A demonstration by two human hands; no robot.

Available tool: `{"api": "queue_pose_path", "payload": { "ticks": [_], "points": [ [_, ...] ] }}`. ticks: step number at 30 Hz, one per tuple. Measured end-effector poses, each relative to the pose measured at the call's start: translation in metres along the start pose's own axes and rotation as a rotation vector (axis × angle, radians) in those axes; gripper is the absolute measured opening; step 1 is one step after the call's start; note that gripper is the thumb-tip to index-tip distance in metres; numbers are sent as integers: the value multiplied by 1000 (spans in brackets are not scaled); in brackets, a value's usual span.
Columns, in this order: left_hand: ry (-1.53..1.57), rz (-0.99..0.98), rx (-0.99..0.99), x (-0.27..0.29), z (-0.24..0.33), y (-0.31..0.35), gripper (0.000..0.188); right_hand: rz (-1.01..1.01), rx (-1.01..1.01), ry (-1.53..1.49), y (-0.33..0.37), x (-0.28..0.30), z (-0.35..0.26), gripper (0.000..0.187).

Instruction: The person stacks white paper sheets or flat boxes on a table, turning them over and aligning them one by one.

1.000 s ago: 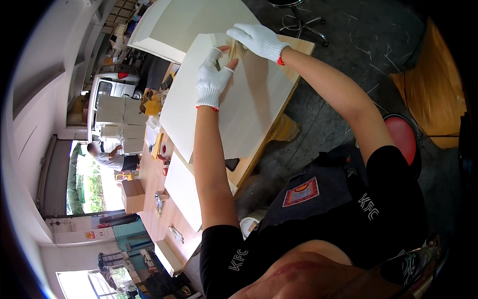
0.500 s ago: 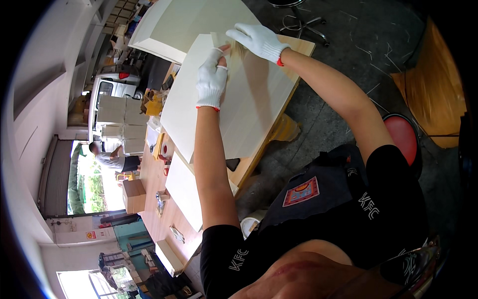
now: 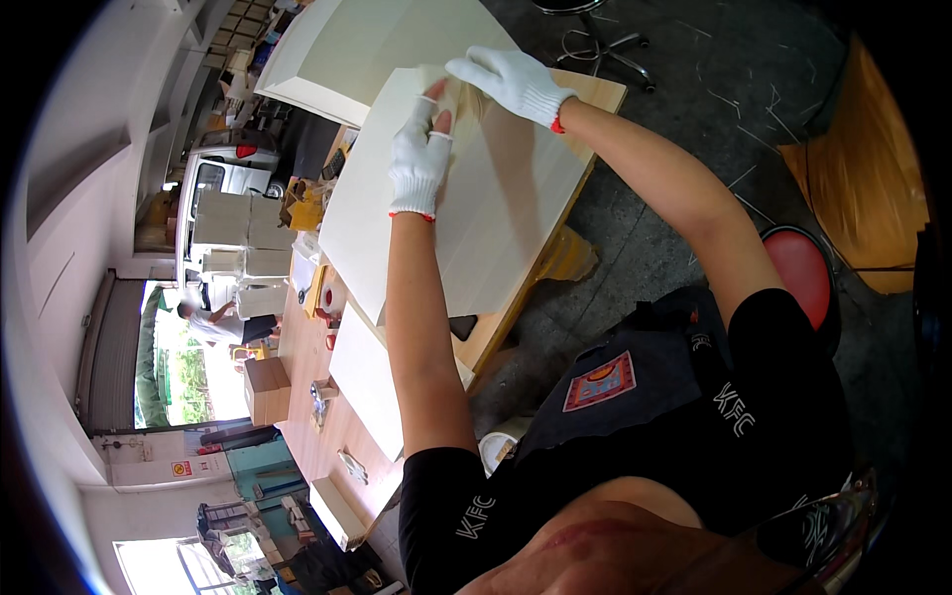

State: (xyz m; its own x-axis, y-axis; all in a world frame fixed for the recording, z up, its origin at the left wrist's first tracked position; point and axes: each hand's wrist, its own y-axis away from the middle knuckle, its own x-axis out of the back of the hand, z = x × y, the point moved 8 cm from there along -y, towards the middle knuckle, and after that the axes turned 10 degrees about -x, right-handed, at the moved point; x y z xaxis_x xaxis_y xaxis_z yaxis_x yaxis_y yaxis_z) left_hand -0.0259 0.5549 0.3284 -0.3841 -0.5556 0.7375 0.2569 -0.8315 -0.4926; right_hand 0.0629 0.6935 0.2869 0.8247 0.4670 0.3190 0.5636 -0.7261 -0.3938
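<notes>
Both my hands wear white knit gloves with red cuffs, above the far part of a large pale panel (image 3: 476, 213). My left hand (image 3: 420, 154) lies low along the panel, bare thumb and forefinger tips stretched out and apart. Across from it, my right hand (image 3: 511, 79) bends in from the right, its fingers pointing left. Between them is a thin, pale, tan-tinged piece (image 3: 464, 97), blurred, its kind unclear. The right fingers appear closed at its upper edge; the left fingertips are beside it, and whether they touch it I cannot tell.
Beyond the panel stands another large pale panel (image 3: 387, 50). White sheets (image 3: 362, 372) and a phone (image 3: 463, 325) lie nearer on the wooden table (image 3: 307, 412). A red stool (image 3: 796, 278) and wheeled chair base (image 3: 605, 55) stand right. A person (image 3: 213, 325) works by cartons at left.
The pale piece and my left fingertips have shifted slightly. My right hand has moved a little left. The person in the background has leaned toward the cartons.
</notes>
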Motion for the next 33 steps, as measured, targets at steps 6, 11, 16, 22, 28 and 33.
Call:
{"api": "queue_pose_path", "payload": {
  "ticks": [6, 11, 16, 22, 28, 33],
  "points": [
    [-78, -137, 70, -5, -11, -3, 30, 50, 6, 1, -2, -1, 4, 46],
    [-78, -81, -50, -7, -14, -3, 33, 65, 27, -41, 0, -2, 3, 45],
    [-64, -130, 34, -10, -14, -5, 33, 77, 20, -25, -1, 1, 6, 45],
    [-34, -20, -59, 0, 2, 0, 27, -23, -34, 13, 1, -1, -2, 45],
    [-105, -145, 16, -8, -7, -4, 30, 49, 7, 10, 0, 0, 1, 42],
    [-89, -119, -24, -9, -12, -5, 36, 52, 11, 8, -1, -2, 4, 41]
  ]
}}
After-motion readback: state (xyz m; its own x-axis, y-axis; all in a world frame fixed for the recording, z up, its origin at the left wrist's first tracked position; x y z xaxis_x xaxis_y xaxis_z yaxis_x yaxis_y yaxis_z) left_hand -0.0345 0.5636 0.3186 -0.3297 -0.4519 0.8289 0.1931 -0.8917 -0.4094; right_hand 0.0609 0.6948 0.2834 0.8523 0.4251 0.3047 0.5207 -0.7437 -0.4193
